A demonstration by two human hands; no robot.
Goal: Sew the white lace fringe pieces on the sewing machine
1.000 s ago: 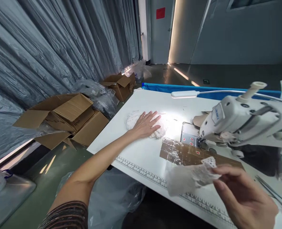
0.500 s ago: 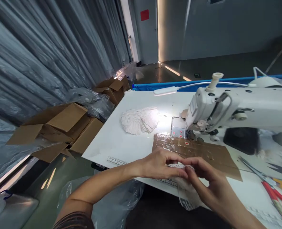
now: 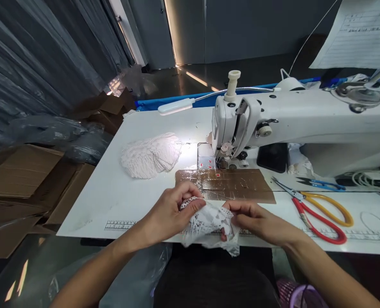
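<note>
Both hands meet at the front edge of the white sewing table. My left hand pinches the left side of a small white lace piece, fingers closed on it. My right hand grips its right side, fingers curled. The lace hangs partly over the table edge. A pile of white lace pieces lies to the left rear. The white sewing machine stands behind, with a taped brown cardboard sheet in front of its needle.
Red and yellow handled scissors and small blue snips lie right of my hands. A lamp lights the needle area. Cardboard boxes and plastic bags sit on the floor at left. A printed ruler runs along the table's front edge.
My left hand left the lace pile and joined my right hand on the small lace piece. The view swung right, bringing the sewing machine and scissors to the middle.
</note>
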